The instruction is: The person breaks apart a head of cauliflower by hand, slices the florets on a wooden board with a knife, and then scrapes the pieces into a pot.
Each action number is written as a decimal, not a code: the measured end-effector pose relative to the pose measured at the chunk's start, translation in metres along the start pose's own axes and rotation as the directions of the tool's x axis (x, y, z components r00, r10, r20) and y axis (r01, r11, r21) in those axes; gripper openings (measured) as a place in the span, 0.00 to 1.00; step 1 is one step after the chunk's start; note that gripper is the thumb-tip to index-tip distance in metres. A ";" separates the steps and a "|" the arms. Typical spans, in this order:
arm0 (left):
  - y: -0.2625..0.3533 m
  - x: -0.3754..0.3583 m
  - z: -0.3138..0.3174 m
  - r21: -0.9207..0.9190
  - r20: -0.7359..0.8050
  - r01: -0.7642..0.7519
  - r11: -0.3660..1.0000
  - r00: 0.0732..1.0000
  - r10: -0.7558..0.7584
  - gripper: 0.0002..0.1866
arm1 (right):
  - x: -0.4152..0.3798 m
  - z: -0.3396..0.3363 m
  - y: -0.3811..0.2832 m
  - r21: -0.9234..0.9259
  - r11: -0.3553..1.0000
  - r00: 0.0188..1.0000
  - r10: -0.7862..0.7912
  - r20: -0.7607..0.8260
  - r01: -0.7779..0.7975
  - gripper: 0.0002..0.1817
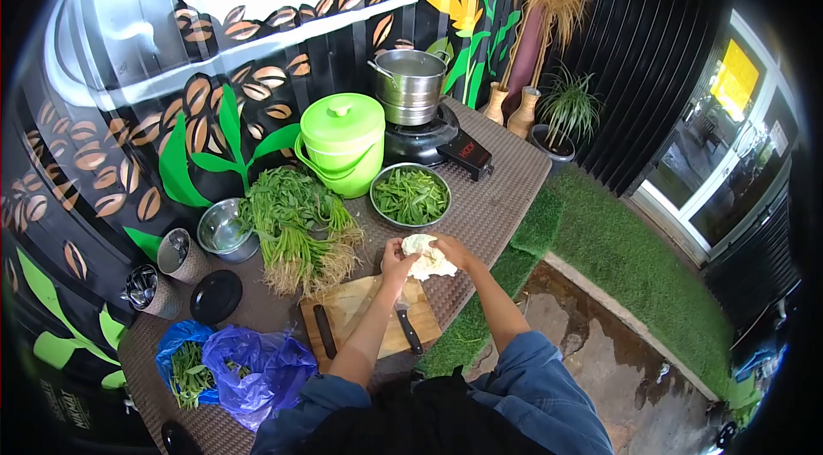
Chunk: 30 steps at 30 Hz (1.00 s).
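Both of my hands are closed on a crumpled, cream-white cloth (429, 257), held above the table's front edge. My left hand (397, 262) grips its left side, with the fingers partly hidden. My right hand (455, 253) pinches the right side. Below my left forearm lies a wooden cutting board (356, 297). A black-handled knife (410, 332) rests on it, right of that forearm. Just beyond my hands stands a metal bowl (378, 208) of cut green leaves (411, 195). A large bunch of rooted leafy greens (300, 228) lies to the left.
A lime-green lidded bucket (343, 142) and a steel pot (410, 93) on a black stove (420, 144) stand at the back. Left are an empty-looking metal bowl (225, 230), cutlery holders (183, 256), a black lid (216, 297) and blue plastic bags (261, 369).
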<state>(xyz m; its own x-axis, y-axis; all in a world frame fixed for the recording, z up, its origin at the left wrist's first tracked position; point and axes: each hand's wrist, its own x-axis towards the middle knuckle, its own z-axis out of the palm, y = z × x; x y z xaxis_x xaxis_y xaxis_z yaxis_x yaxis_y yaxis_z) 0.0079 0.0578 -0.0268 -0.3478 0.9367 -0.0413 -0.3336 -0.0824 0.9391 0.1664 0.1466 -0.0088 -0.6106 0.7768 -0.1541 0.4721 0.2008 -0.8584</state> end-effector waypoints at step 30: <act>-0.038 0.006 0.016 0.447 0.135 0.245 0.860 0.932 -0.336 0.12 | -0.027 -0.022 0.020 -0.122 0.991 0.989 -0.075 -0.130 0.059 0.34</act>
<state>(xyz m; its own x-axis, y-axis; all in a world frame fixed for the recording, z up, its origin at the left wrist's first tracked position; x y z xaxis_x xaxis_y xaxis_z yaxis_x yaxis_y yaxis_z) 0.0320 0.0723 -0.0572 -0.0936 0.9470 -0.3074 0.0197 0.3105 0.9504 0.2059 0.1428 -0.0107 -0.5566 0.8304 -0.0241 0.5093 0.3181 -0.7997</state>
